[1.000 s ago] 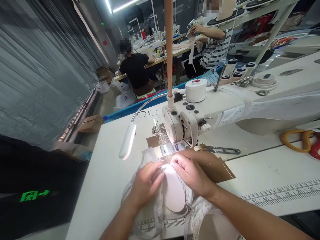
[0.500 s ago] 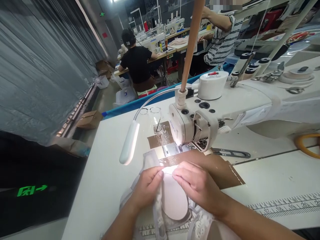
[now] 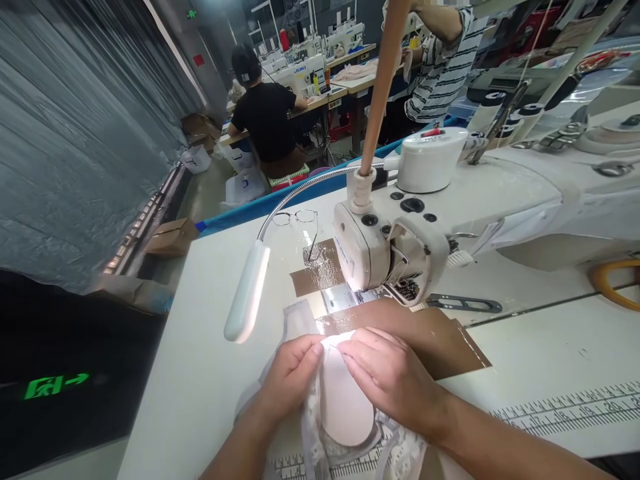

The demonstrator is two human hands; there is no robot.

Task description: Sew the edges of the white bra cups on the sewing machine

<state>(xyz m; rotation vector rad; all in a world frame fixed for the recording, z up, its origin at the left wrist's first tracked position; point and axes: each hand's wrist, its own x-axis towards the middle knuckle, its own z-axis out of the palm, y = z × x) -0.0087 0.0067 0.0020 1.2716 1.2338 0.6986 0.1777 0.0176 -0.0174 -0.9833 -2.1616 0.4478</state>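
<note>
A pale, rounded bra cup (image 3: pixel 347 407) with sheer, lace-trimmed fabric (image 3: pixel 314 433) around it lies over the table's front edge. My left hand (image 3: pixel 293 373) pinches its upper left edge between thumb and fingers. On the upper right edge, my right hand (image 3: pixel 385 367) is closed, its fingertips pressed to the cup near the left thumb. A strip of sheer fabric (image 3: pixel 299 320) stretches out beyond my left hand. Just past both hands stands the white sewing machine (image 3: pixel 363 250), its needle area above the metal plate (image 3: pixel 339 298) and apart from the cup.
A lit gooseneck lamp (image 3: pixel 247 293) hangs left of the machine. Eyeglasses (image 3: pixel 306 217) lie behind it. Thread snips (image 3: pixel 465 303) and yellow-handled scissors (image 3: pixel 617 283) lie to the right. A printed ruler (image 3: pixel 565 410) runs along the front. Two people work at machines beyond.
My right fingertips have shifted slightly left along the cup's top edge, closer to my left thumb. The view has moved a little; both hands keep hold of the cup.
</note>
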